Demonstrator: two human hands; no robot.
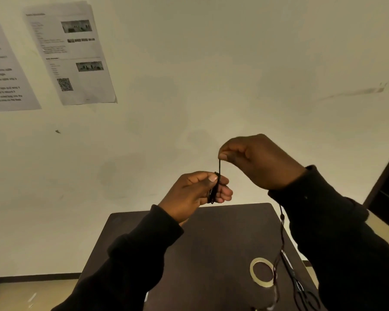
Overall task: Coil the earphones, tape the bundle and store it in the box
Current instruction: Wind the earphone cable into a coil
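Both hands raised above the far edge of a dark table (189,254), in front of a pale wall (211,63). Left hand (195,194) lower, fingers curled and clenched on a small coil of black earphone cord (213,191), thumb pressing the loops against the fingers. Right hand (254,162) higher and just beside it, thumb and forefinger pinched on a single strand rising straight up from the coil. Strand taut between the two hands. Both arms in black sleeves (335,232).

Rest of the cord hanging down from under the right wrist, along the inner side of the right sleeve, with a small dark lump partway down it, reaching the table near its right edge. End of the cord blurred; earbuds hard to make out near the bottom of the view.

On the table, near the right edge and toward the near side: a roll of clear tape (262,274) lying flat, hanging cord passing just beside its right rim. Scissors (298,286) with dark handles lying just right of the tape, blades pointing toward the far edge, partly under the right sleeve. No box in sight.

On the wall, upper left: two printed sheets (72,55), the nearer one with small photos and a square code, text too blurred to read. Dark door frame (386,180) at the far right.
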